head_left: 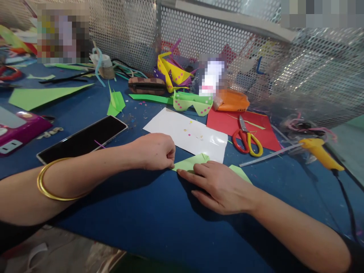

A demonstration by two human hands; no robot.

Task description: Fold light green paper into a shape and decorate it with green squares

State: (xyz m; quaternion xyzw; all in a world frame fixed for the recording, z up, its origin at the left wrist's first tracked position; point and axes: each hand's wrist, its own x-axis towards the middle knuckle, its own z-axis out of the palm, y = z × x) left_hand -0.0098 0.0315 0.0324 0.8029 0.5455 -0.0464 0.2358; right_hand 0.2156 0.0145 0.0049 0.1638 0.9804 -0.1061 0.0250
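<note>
**Both hands press a folded green paper flat on the blue table**

A folded sheet of light green paper [191, 162] lies on the blue table top [148, 220], just in front of a white rectangular sheet of paper [186, 133] and touching its near edge. The left hand [155, 151], curled into a loose fist, pinches or presses the paper's left tip with its fingertips; the exact hold is hidden under the knuckles. A gold bangle [49, 181] circles the left forearm. The right hand [218, 185] lies flat and spread over the paper, fingers pointing left, clasping nothing, only pushing down. A green corner shows on the far side of this hand.

Behind the white sheet sits a red sheet of paper [227, 123] with red-and-yellow-handled scissors [247, 138] lying on it. A yellow glue gun [320, 151] rests to the right, well apart from the hands. A black-screened phone [82, 139] lies left of the left hand. Farther back stand pale green paper glasses with pink dots [192, 103] and yellow paper glasses [172, 74], near a perforated metal screen [127, 34].
</note>
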